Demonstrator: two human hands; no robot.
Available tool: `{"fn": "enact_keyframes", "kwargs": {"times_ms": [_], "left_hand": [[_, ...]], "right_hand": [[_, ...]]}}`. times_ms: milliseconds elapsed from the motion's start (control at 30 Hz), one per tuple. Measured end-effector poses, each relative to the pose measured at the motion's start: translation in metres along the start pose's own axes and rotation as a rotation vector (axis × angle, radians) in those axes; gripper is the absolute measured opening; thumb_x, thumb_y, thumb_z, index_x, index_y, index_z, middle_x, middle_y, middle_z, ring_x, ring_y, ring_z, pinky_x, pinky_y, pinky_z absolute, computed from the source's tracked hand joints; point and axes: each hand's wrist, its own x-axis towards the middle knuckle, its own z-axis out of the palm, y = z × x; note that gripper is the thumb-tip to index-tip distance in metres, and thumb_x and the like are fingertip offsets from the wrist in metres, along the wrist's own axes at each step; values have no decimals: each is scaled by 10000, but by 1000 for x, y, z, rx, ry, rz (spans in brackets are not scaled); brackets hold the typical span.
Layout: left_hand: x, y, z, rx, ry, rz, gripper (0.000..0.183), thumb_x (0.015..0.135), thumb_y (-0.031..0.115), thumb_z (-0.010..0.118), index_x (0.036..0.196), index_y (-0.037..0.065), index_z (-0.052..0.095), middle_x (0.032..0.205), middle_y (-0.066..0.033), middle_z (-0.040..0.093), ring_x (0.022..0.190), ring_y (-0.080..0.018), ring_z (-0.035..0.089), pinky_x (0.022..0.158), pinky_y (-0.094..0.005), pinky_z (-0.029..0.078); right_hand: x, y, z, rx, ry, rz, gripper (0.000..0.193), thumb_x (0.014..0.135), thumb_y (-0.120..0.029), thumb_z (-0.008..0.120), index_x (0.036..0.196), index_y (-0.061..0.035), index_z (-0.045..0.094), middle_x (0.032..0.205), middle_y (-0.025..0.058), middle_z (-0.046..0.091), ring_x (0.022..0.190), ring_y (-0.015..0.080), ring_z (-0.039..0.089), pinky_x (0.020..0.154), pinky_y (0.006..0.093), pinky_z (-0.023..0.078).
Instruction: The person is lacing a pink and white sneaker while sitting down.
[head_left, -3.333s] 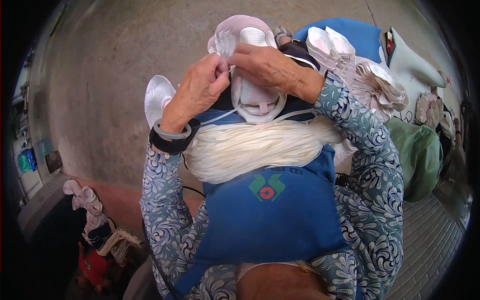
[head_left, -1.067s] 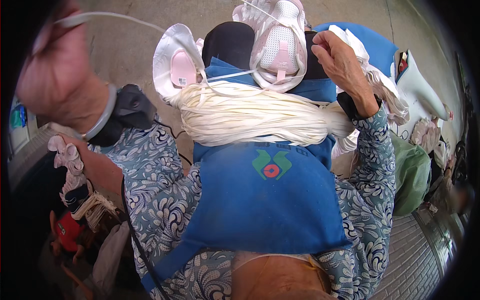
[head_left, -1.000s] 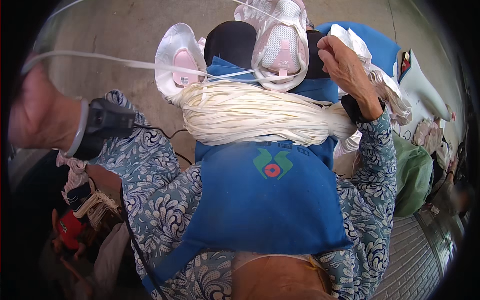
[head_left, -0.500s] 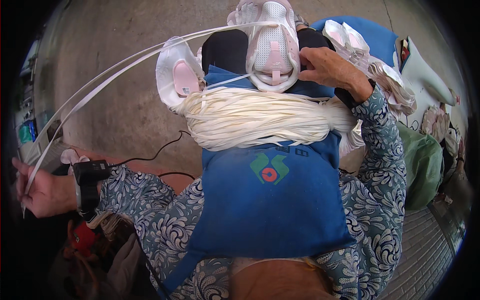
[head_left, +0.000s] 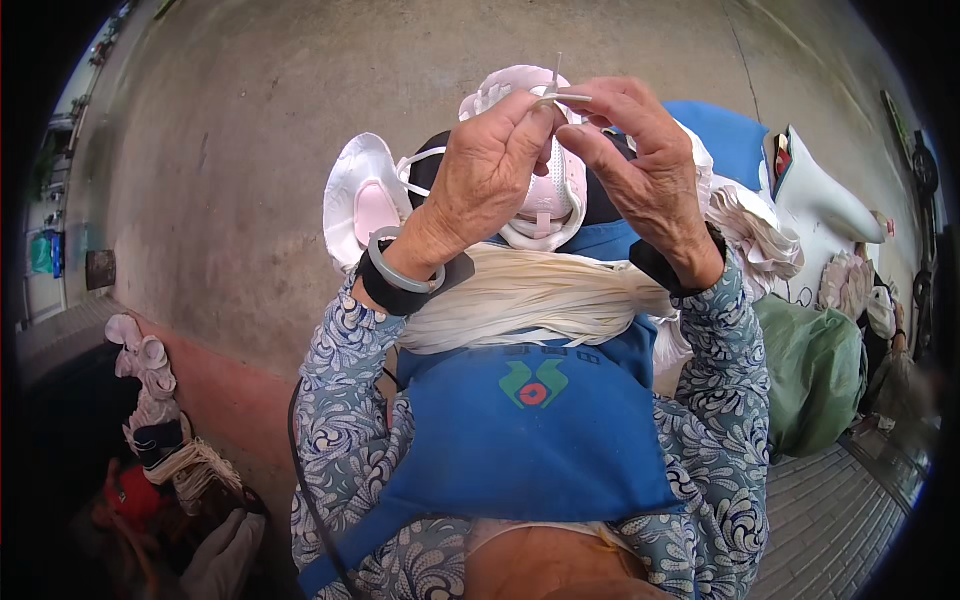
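In front of my chest both hands meet above a white and pink shoe upper (head_left: 543, 215) that rests between my knees. My left hand (head_left: 490, 165) is closed in a pinch on a flat white shoelace (head_left: 574, 98), whose short end sticks out to the right. A thin pale strand stands upright above the pinch; what it is I cannot make out. My right hand (head_left: 645, 160) comes up to the lace end, its thumb apart from its bent fingers. A thick bundle of white laces (head_left: 520, 300) lies across my lap, on the blue apron (head_left: 540, 450).
Another shoe upper (head_left: 365, 190) lies by my left knee, with a lace loop beside it. Stacked uppers (head_left: 755, 235) and a green bag (head_left: 810, 365) are on the right. More uppers (head_left: 150, 365) hang at the lower left, near a red item (head_left: 135, 495). A black cable runs past my left arm.
My left hand has come in from the far left, where it drew out long laces, to above the shoe upper. My right hand has left the upper's edge and risen to meet it.
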Motion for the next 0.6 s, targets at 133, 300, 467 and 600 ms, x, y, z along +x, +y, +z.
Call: {"fn": "enact_keyframes", "kwargs": {"times_ms": [133,300,467,600], "left_hand": [[-5,-8,4,91,-2,48,330,1017,300,463,1079,13,614,706,4,532,636,-82,521,580,-228,453],[-5,-6,8,95,-13,61,369,1018,324,445,1135,0,579,761,-9,545,725,-92,537,658,-241,465],[-10,-22,-11,-98,-61,-198,318,1016,296,436,1122,24,561,853,-41,608,896,-110,598,916,-274,453],[-18,-36,-44,-72,102,-58,230,1013,191,445,1058,11,581,791,-33,612,859,-117,622,927,-286,477]], "right_hand": [[3,-1,9,5,33,-25,242,829,-145,722,1049,-50,683,1014,100,653,923,207,636,763,307,515],[7,-2,12,63,-14,72,175,891,-159,657,1004,-34,706,953,106,686,861,188,651,745,283,519],[-11,25,-20,438,-20,250,288,977,-183,532,1100,51,648,976,135,700,956,171,647,890,276,502],[-9,42,-98,697,183,220,350,1011,-223,448,1170,59,582,1056,223,668,1088,301,626,994,357,477]]}}
